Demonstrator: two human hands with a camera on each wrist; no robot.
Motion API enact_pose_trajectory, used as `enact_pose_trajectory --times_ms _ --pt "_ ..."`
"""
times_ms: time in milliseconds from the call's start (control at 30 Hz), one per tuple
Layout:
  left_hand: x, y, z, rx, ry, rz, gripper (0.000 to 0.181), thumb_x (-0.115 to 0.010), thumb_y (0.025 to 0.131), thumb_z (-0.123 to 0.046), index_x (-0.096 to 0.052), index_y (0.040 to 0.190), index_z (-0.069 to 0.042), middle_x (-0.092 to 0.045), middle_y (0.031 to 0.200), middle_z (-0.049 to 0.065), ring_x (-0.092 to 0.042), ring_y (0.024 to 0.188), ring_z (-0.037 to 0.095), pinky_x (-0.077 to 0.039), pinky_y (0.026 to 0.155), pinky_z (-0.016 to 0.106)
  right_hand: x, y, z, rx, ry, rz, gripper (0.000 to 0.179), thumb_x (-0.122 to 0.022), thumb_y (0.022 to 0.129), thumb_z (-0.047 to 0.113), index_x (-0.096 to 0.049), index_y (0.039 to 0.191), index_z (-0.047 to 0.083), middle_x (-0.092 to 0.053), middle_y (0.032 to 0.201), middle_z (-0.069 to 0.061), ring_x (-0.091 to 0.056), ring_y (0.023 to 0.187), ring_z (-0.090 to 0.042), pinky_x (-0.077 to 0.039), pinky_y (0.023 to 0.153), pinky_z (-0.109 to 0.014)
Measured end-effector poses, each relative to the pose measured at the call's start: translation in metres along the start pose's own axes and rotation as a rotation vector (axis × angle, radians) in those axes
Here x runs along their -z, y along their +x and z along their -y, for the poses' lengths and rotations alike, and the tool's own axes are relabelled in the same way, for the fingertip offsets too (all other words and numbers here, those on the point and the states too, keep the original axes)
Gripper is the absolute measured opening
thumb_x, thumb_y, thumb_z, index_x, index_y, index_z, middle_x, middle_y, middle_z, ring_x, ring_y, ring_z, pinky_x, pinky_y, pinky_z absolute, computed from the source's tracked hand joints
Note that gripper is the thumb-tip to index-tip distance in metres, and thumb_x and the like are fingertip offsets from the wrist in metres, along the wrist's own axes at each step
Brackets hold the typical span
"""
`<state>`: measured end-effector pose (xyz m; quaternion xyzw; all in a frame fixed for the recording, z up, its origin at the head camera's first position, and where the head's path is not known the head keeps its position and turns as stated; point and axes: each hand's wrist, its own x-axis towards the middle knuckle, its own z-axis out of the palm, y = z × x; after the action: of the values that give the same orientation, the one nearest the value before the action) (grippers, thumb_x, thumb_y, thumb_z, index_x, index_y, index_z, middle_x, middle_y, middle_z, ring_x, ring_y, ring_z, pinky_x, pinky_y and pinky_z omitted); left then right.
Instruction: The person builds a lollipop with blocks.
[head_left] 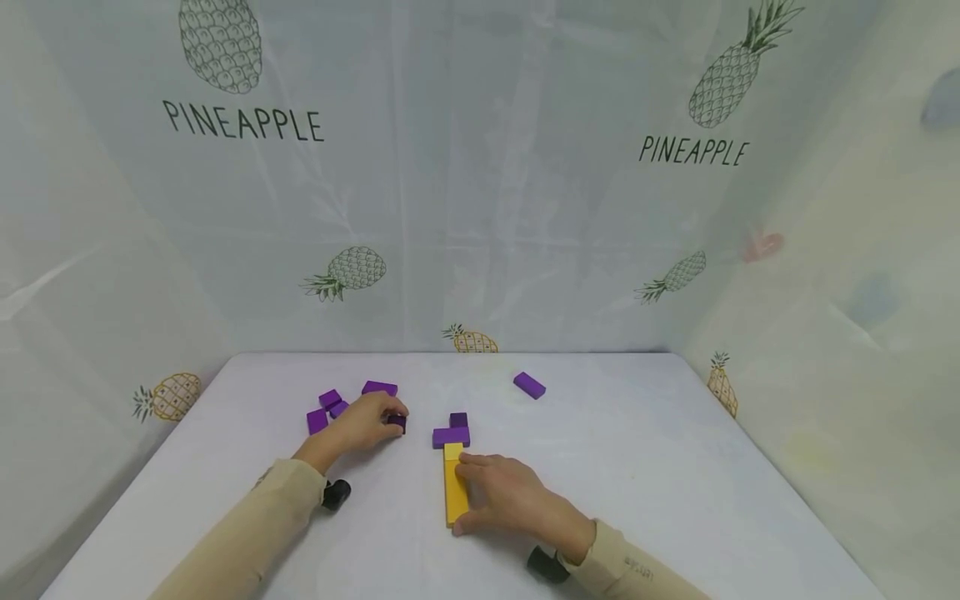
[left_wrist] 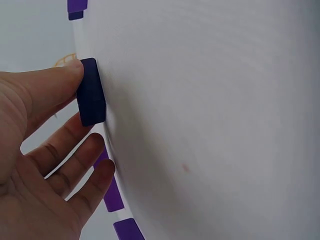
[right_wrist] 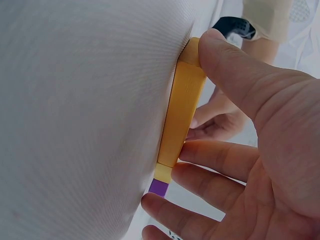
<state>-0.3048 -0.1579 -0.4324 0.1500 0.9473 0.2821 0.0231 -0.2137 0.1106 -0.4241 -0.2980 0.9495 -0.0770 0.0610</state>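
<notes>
Centrally on a white table (head_left: pixel 675 475), two bare hands in beige sleeves work before me. The right hand (head_left: pixel 510 497) spans a yellow bar (head_left: pixel 456 496), thumb at its near end, fingertips along its right side, half open around it. Beyond the bar, in line, come a small yellow block (head_left: pixel 453 451), a purple block (head_left: pixel 451 437) set crosswise and a dark purple cube (head_left: pixel 458 419). To their left, across a strip of tabletop, the left hand (head_left: pixel 366 421) pinches a dark block (head_left: pixel 397 423), its other fingers spread loosely; whether that block touches the table I cannot tell. Four purple blocks (head_left: pixel 317 422) lie around and behind this hand. A lone purple block (head_left: pixel 529 385) sits toward the far edge, and white surface stretches widely from there to the right edge.
</notes>
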Motion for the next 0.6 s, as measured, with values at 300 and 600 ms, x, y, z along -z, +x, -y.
enact_pose_trajectory --times_ms 300,600 --pt "-0.005 0.008 -0.009 -0.033 0.017 0.011 0.026 -0.074 0.084 -0.017 -0.069 0.11 -0.016 -0.064 0.103 -0.002 -0.058 0.101 0.019 -0.046 0.095 0.043 0.0 0.0 0.001 0.003 0.0 0.0 0.08 -0.068 0.07 0.069 -0.056 0.134 0.022 -0.046 0.143 0.006 -0.048 0.126 -0.02 -0.043 0.1 -0.044" --pt "-0.013 0.023 -0.019 -0.057 0.018 0.013 0.025 -0.075 0.083 -0.018 -0.07 0.108 -0.018 -0.063 0.101 -0.003 -0.057 0.098 0.017 -0.046 0.094 0.041 0.001 0.001 0.002 -0.006 -0.007 0.005 0.08 -0.068 0.07 0.07 -0.056 0.134 0.023 -0.047 0.143 0.007 -0.049 0.126 -0.02 -0.043 0.1 -0.043"
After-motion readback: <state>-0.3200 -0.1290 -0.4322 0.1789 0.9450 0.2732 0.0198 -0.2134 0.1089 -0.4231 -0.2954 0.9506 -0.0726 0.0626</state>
